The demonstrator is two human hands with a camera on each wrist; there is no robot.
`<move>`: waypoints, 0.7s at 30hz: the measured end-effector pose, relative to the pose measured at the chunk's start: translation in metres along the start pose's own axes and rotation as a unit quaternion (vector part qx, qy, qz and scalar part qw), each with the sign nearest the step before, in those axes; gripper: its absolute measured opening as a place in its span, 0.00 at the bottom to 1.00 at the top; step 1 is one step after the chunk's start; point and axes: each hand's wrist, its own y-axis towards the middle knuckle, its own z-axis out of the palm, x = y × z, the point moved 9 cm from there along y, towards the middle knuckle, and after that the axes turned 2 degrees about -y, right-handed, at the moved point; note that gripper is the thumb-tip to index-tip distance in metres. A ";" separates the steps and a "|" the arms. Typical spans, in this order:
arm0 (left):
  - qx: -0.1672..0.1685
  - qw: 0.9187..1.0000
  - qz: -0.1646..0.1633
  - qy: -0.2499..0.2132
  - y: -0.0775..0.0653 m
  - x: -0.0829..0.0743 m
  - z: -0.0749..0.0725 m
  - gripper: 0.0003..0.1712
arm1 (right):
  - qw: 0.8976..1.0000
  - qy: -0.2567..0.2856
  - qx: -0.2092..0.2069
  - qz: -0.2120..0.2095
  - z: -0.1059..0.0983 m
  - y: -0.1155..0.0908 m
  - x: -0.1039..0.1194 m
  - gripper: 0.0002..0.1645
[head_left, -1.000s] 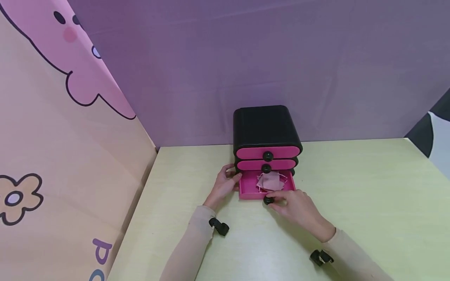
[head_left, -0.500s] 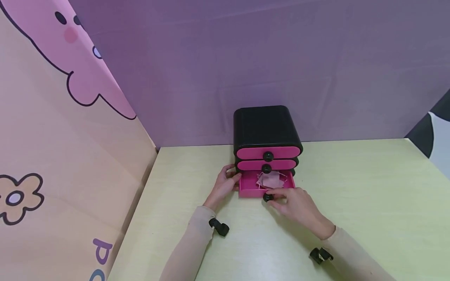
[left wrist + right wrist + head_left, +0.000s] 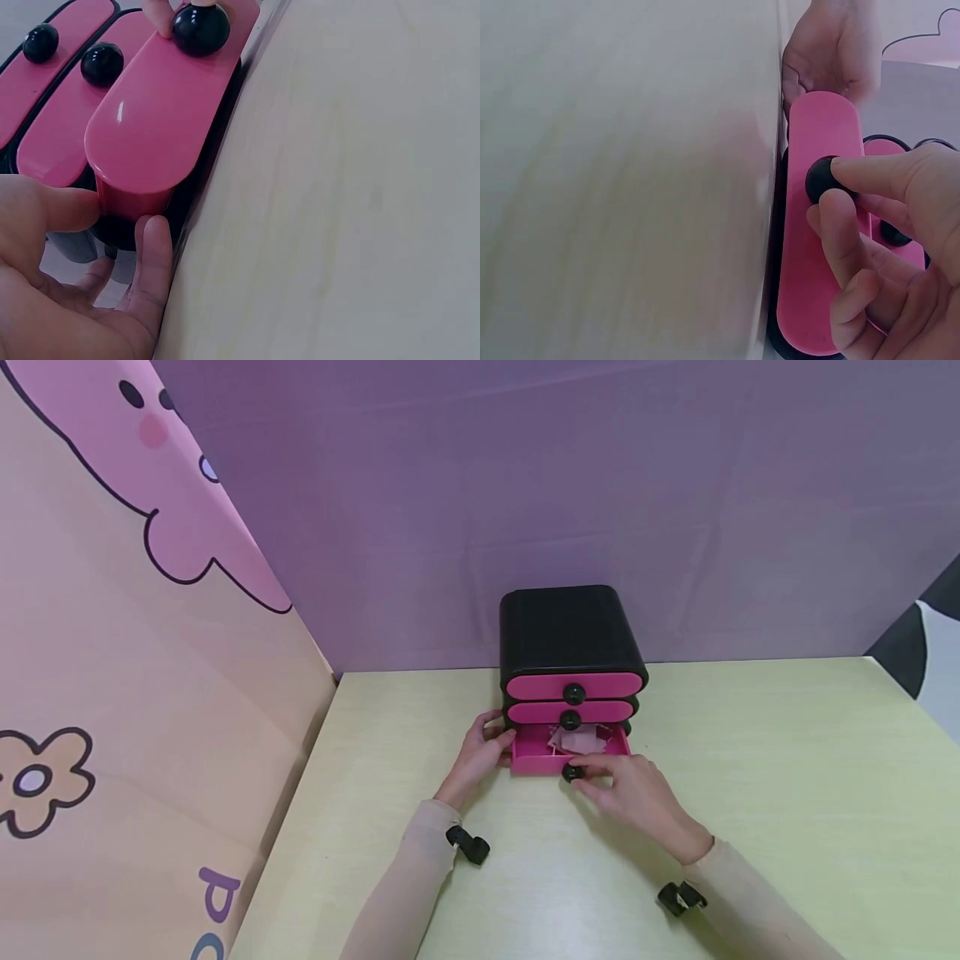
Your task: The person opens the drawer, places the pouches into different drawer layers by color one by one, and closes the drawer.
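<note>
A black drawer cabinet with pink drawer fronts stands on the table by the back wall. Its bottom drawer is partly pulled out, with a pale pink cloth pouch lying inside. My right hand pinches that drawer's round black knob between thumb and fingers. At the cabinet's lower left corner, my left hand rests its thumb and fairly straight fingers against the side, as the left wrist view shows. Some of its fingers are hidden behind the cabinet.
Above, the middle drawer and top drawer are closed, each with a black knob. A purple cloth wall rises behind the light wood table. A printed panel borders it on the left.
The bottom drawer has slid a little further into the cabinet, and my right hand has moved inward with its knob. Less of the pouch shows. My left hand stays where it was.
</note>
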 end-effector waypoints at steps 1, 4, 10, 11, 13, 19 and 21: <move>0.000 1.000 0.001 0.001 0.000 0.000 0.000 0.32 | 1.000 0.000 -0.001 0.000 0.000 0.001 0.000 0.17; -0.001 1.000 0.003 0.009 0.000 -0.001 -0.001 0.32 | 1.000 0.000 -0.004 0.001 0.001 0.003 -0.001 0.17; -0.004 1.000 0.004 0.013 -0.001 -0.002 -0.001 0.32 | 1.000 0.003 -0.005 0.000 0.001 0.007 -0.002 0.18; -0.004 1.000 0.003 0.011 -0.001 -0.002 -0.002 0.32 | 1.000 0.003 -0.005 0.001 0.001 0.007 -0.002 0.18; -0.004 1.000 0.003 0.008 -0.001 -0.002 -0.002 0.31 | 1.000 0.005 -0.002 0.004 0.002 0.008 -0.003 0.18; 0.003 1.000 0.000 -0.005 -0.001 -0.003 0.000 0.32 | 1.000 0.010 0.003 0.011 0.003 0.011 -0.005 0.18; 0.004 1.000 -0.001 -0.007 -0.001 -0.002 0.000 0.32 | 1.000 0.012 0.004 0.013 0.003 0.013 -0.006 0.18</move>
